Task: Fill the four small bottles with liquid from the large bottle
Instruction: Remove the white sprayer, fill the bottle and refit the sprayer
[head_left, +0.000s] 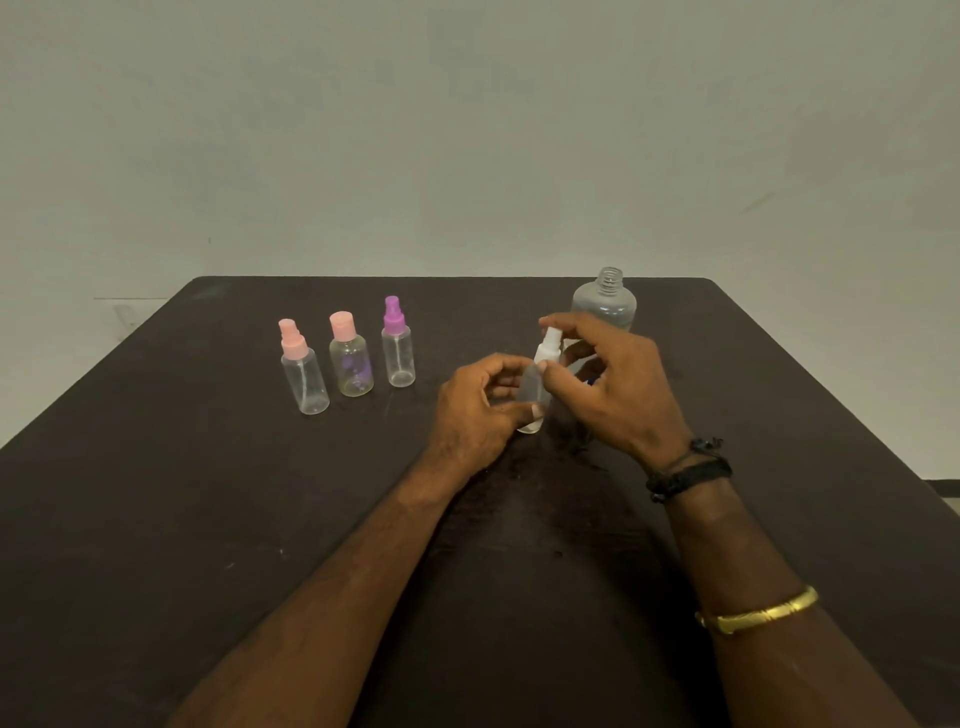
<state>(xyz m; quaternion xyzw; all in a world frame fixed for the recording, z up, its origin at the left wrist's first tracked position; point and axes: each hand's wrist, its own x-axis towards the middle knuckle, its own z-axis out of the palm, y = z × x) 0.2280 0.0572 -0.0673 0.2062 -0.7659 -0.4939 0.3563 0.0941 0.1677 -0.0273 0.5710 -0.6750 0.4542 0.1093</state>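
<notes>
Your left hand (478, 410) is curled round the clear body of the small white-capped bottle (534, 389), thumb on the near side low down, fingers wrapped behind it. Your right hand (623, 384) comes over from the right and pinches the bottle's white spray top between thumb and fingertips, the other fingers loosely bent. So both hands are closed on the same bottle, one low and one high. The bottle leans slightly, top toward the right. Its base is right at the table (208, 519); can't tell if it touches. The large bottle (605, 301) stands upright just behind your right hand, neck open with no cap on, its lower part hidden by your fingers. Well left of the grip, three more small bottles stand upright in a row, all capped: the purple-spray bottle (398, 348) closest to your left hand, then the pink flip-cap bottle (350, 364), then the pink-spray bottle (304, 374) farthest out. They stand close together, not touching your hands. On your right arm are black wristbands (685, 470) at the wrist and a gold bangle (758, 613) further up the forearm.
</notes>
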